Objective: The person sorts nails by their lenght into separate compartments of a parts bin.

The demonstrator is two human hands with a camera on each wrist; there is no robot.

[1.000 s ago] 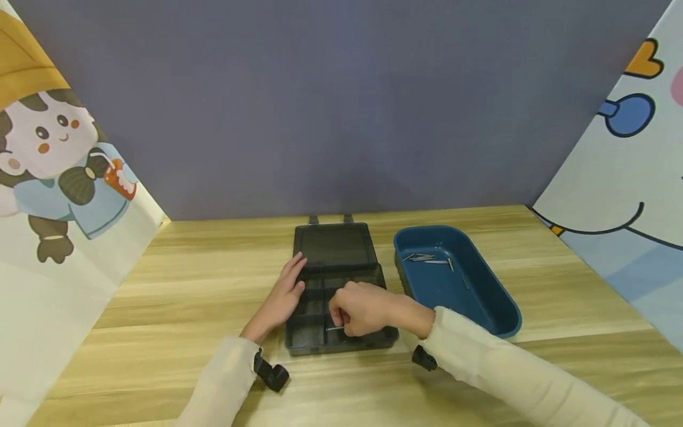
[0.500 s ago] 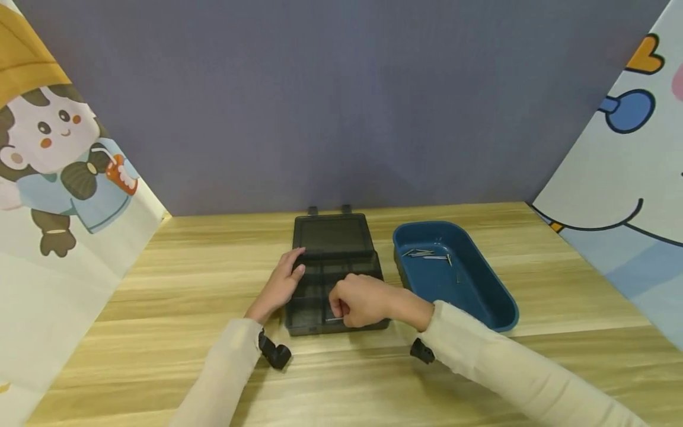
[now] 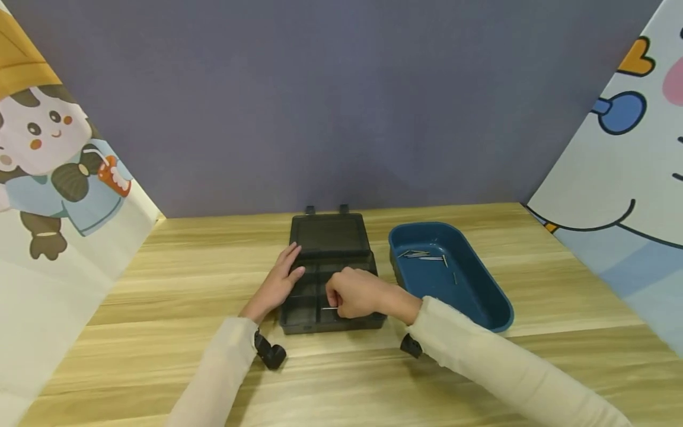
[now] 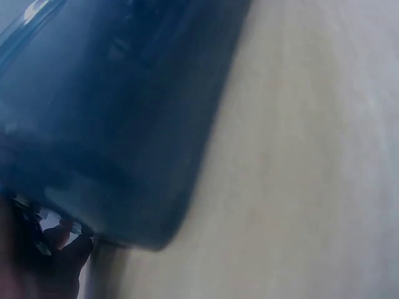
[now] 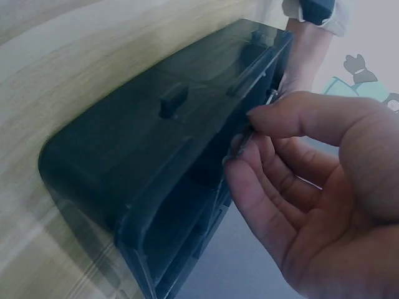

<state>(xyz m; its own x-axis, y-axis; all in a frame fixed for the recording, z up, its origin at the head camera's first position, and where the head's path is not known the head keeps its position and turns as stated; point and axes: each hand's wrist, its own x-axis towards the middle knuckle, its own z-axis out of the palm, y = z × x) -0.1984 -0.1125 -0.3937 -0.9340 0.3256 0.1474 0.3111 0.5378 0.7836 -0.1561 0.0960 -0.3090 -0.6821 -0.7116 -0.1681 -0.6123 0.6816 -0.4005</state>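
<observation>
The right hand (image 3: 356,292) is pinching a thin, silvery metal rod (image 3: 329,308) in its grip, thumb against fingers, with one end sticking out to the left. Directly below this grip, a dark grey, see-through plastic box (image 3: 301,328) is lying on the pale, wood-grained table (image 3: 160,296). The rod is hanging over the near right compartment (image 3: 326,315); whether it is touching the bottom cannot be told. The flat, dark lid (image 3: 329,231) is lying back beyond the grip, its two small latches (image 3: 344,209) pointing away. To the left of the grip, the left hand (image 3: 277,287) is resting along the box's left edge, its own grip spread, fingers straight. To the right of the pinching grip, a deep blue plastic tray (image 3: 440,290) with rounded corners is standing, and several more slim metal rods (image 3: 432,258) are lying mostly toward its far end.
</observation>
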